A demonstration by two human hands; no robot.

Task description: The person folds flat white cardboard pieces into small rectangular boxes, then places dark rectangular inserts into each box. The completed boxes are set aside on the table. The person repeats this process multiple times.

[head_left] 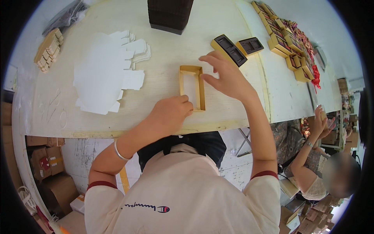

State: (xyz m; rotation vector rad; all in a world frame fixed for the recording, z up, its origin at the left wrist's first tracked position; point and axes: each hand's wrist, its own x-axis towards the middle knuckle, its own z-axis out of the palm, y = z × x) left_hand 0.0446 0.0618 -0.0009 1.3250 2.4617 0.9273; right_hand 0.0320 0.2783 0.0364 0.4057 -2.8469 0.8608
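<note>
A shallow gold cardboard box frame (202,93) lies on the table in front of me, its long sides running away from me. My left hand (173,111) is closed at its near left corner, with fingers pinched on the wall there. Over the far right corner hovers my right hand (228,76), its thumb and fingers apart and nothing between them. Just beyond that hand rests a gold box with a black two-compartment insert (230,50). A second such box (250,46) stands to its right.
Flat white card blanks (97,74) are stacked at left. A dark brown stack (167,17) stands at the far middle. Folded pale card pieces (48,50) lie far left. Several filled gold boxes (278,41) line the right side, where another person (307,163) sits.
</note>
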